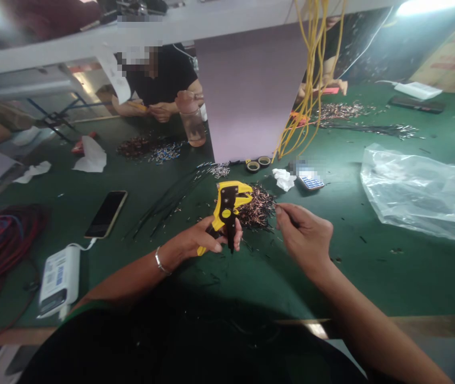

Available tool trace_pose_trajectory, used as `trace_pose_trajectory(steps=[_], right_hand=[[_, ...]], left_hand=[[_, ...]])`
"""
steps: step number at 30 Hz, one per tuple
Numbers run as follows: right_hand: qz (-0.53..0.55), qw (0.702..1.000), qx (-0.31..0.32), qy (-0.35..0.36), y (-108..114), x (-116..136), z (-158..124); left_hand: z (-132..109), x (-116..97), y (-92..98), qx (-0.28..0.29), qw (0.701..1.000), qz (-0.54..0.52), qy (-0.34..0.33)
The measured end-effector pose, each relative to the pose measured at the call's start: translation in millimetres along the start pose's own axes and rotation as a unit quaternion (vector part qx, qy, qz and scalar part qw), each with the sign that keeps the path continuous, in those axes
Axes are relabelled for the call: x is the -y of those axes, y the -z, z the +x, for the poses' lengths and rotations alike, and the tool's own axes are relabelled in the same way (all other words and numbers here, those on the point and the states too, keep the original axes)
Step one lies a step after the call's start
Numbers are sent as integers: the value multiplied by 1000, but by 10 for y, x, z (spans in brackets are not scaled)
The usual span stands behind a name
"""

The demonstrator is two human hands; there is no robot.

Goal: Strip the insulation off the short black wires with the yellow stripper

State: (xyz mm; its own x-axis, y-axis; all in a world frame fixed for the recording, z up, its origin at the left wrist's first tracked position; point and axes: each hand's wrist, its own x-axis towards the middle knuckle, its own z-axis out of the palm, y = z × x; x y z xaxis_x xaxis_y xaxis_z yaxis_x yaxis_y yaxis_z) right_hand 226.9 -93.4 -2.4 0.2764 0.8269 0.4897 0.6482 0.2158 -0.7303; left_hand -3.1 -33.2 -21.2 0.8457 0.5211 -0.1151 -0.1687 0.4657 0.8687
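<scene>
While your left hand (195,240) is clamping the yellow wire stripper (226,205), your right fingertips (278,211) are pinching a thin wire (291,222) just off to its right.

wire stripper (226,210): glossy yellow plastic | wire offcuts (256,208): bare copper | bag (415,192): crinkled clear plastic

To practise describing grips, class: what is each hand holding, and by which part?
The left hand grips a yellow-and-black wire stripper by its handles; the right hand pinches a thin dark wire between thumb and fingertips.
</scene>
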Motion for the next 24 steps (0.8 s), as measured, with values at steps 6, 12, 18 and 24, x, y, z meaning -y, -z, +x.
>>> trace_pose_trajectory(steps=[6,12,18,24], right_hand=[[-24,1000,-6,17,-20,-33,-9],[-19,999,-4,42,-53,-28,-50],[12,1000,10,27,-45,1,-49],[67,997,27,-14,-8,43,-37]], left_hand=[[1,11,12,10,1000,3,4],[0,-5,-10,9,1000,14,13],[-4,8,11,25,999,7,18],[-6,15,35,39,999,-22,22]])
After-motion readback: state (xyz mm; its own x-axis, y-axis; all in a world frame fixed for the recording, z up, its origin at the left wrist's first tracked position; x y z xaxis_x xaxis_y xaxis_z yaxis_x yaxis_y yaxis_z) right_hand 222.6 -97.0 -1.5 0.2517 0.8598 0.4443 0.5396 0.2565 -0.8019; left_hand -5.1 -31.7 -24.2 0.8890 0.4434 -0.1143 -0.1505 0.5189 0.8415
